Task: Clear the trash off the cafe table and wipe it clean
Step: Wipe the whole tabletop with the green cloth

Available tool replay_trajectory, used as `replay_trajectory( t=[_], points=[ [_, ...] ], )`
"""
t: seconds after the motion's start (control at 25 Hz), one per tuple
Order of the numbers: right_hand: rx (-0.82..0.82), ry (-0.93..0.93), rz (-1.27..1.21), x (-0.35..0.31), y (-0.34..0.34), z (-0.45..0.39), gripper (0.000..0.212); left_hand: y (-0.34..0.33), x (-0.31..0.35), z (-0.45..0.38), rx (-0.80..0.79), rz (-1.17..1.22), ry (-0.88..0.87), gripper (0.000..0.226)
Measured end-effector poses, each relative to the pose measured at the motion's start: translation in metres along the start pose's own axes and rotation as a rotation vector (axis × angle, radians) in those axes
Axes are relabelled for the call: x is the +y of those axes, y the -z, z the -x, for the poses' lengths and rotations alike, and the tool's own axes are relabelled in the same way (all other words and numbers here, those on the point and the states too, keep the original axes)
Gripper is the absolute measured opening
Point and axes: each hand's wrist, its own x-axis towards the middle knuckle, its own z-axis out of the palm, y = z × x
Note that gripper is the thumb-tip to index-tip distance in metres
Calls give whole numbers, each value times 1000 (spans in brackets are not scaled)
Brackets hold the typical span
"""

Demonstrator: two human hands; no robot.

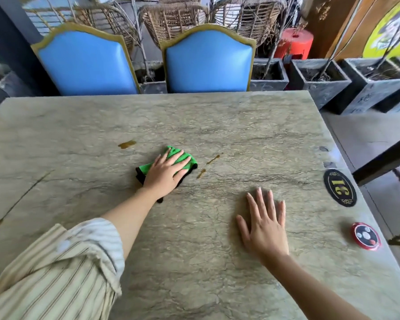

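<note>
A green cloth with a black edge (187, 160) lies folded near the middle of the marble cafe table (252, 125). My left hand (165, 172) presses flat on top of it, fingers spread. My right hand (262, 225) rests flat and empty on the bare tabletop, nearer to me and to the right. Brown liquid stains mark the table: one blotch (127, 144) to the upper left of the cloth, a streak (214, 158) and a small drop (201, 173) just right of it. No trash shows on the table.
A black oval plaque numbered 31 (340, 188) and a red round call button (365, 236) sit by the table's right edge. Two blue chairs (208, 63) stand at the far side, with grey planters (321, 82) behind and to the right. A dark scratch (21, 199) crosses the left part.
</note>
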Motion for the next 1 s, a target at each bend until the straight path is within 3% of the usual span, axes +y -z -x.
replay_trajectory(
  t=[0.24, 0.48, 0.64, 0.8, 1.0],
  points=[
    [-10, -26, -6, -2, 2, -2, 71, 1, 31, -88, -58, 114, 170, 45],
    [1, -23, -28, 1, 3, -3, 68, -7, 116, -83, -20, 413, -37, 37],
    [46, -18, -67, 3, 1, -1, 66, -21, 152, -36, 27, 159, -147, 44],
    [57, -20, -73, 5, -1, 0, 68, -25, 131, -47, 51, 93, -200, 42],
    [38, -38, -65, 5, 0, -2, 70, -17, 48, -66, 118, 71, 151, 41]
  ],
)
